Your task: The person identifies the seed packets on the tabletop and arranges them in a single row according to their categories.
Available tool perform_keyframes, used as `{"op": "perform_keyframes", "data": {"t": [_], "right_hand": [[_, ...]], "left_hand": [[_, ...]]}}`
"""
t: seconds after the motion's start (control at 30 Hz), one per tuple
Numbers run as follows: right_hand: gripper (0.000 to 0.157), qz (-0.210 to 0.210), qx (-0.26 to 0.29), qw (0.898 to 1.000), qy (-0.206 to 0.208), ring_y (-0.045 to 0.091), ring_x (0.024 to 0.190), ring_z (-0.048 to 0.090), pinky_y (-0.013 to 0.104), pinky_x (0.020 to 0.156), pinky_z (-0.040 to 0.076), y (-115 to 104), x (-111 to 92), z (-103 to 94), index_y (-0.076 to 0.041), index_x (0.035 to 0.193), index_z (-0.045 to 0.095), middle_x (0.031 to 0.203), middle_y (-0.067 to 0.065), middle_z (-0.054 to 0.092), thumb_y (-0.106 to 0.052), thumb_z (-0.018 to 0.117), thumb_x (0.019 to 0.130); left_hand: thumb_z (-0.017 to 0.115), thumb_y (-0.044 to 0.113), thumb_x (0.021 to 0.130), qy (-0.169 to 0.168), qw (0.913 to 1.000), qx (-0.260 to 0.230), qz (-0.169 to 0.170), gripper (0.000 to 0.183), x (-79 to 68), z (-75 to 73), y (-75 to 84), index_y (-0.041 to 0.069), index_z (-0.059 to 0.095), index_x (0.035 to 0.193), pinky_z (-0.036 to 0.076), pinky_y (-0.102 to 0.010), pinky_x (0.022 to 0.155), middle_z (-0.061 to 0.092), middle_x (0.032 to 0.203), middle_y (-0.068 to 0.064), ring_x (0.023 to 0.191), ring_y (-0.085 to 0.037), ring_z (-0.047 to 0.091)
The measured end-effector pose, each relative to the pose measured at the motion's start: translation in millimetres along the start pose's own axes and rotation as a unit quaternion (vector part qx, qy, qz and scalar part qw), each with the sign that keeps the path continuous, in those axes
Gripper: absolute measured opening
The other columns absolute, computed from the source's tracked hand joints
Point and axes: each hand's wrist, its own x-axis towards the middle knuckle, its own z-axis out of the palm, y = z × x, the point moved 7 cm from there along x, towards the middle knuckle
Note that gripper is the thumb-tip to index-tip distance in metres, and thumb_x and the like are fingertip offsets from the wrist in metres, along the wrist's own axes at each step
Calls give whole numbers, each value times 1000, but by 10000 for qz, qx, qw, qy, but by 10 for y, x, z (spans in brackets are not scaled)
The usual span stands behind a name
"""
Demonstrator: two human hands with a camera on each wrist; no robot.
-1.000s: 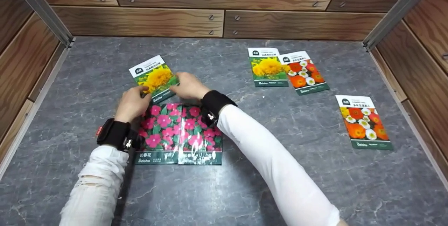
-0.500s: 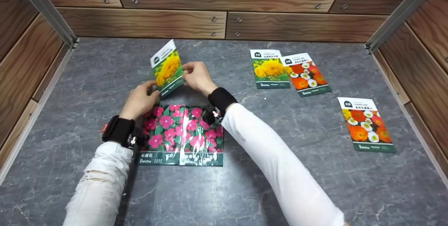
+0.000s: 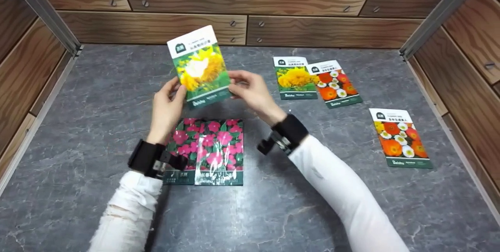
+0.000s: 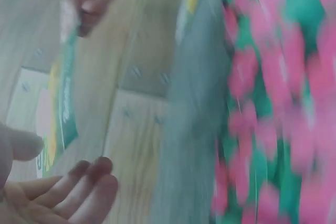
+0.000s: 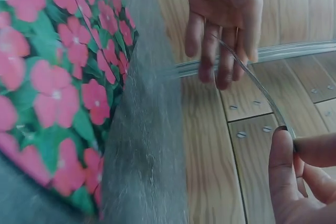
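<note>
A seed packet with yellow flowers (image 3: 202,68) is held up over the table, its printed front facing the head camera. My right hand (image 3: 253,92) pinches its lower right edge between thumb and fingers, and in the right wrist view the packet shows edge-on as a thin curved strip. The left hand (image 3: 167,108) is at the packet's lower left edge, thumb and fingers spread around it. In the left wrist view those fingers (image 4: 86,195) look extended and loose. Below the hands, two pink-flower seed packets (image 3: 219,148) lie side by side, the left one partly covered by the left wrist camera.
Toward the back right lie another yellow-flower packet (image 3: 295,78) and an orange-and-white-flower packet (image 3: 338,84), overlapping at their edges. A second orange-and-white packet (image 3: 400,138) lies farther right. Wood-patterned walls (image 3: 187,29) enclose the grey marbled tabletop (image 3: 281,209).
The yellow-flower packet has risen from the table and tilted to face the camera. Both hands have come up with it, the right hand also moving rightward. The other packets have stayed put.
</note>
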Motion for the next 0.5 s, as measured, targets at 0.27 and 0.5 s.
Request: {"op": "perform_keyframes", "data": {"t": [0.27,0.5], "right_hand": [[43,-216,-217,9995,49,5,80,67,18,75,61,46,-424,-309,9,140,58,103,2,64,8,62,97],[48,-358,-915,9952,19,2,77,69,23,74,64,23,-816,-616,11,144,53,106,11,68,5,64,98]], "left_hand": [[55,15,110,314,9911,-1278,180,50,-291,328,178,12,43,159,38,-19,60,62,130,-10,65,-6,45],[58,6,107,209,9877,-1305,837,44,-520,595,354,2,51,150,37,-18,58,67,129,-23,70,-5,56]]}}
